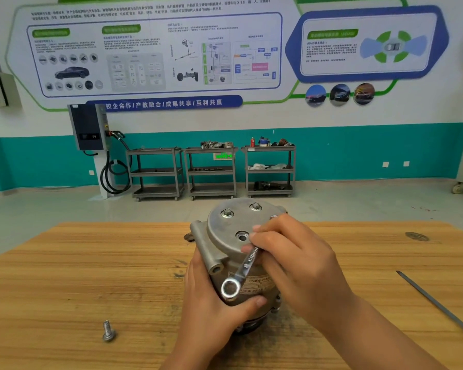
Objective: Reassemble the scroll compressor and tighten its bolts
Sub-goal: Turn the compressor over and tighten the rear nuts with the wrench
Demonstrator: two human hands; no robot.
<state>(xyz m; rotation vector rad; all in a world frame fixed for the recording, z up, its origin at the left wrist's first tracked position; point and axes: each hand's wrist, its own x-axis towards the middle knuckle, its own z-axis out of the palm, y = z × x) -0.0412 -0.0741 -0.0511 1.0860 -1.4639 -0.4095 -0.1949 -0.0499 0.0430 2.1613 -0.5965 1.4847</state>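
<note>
A grey metal scroll compressor (225, 231) stands on the wooden table (91, 276), its round end cover tilted toward me. Two bolts (227, 212) sit in the far part of the cover, and a third is partly hidden behind my right hand. My left hand (211, 311) wraps the compressor body from below left, thumb across its label. My right hand (292, 257) grips a chrome wrench (241, 273) over the cover; the ring end hangs free near my left thumb, and its other end is hidden under my fingers. A loose flanged bolt (108, 331) stands head-down on the table at the lower left.
A long dark rod-like tool (439, 305) lies diagonally on the table at the right. A dark knot (417, 236) marks the wood at the far right. Beyond the table, three grey shelf carts (211, 172) and a wall charger (90, 128) stand against the wall.
</note>
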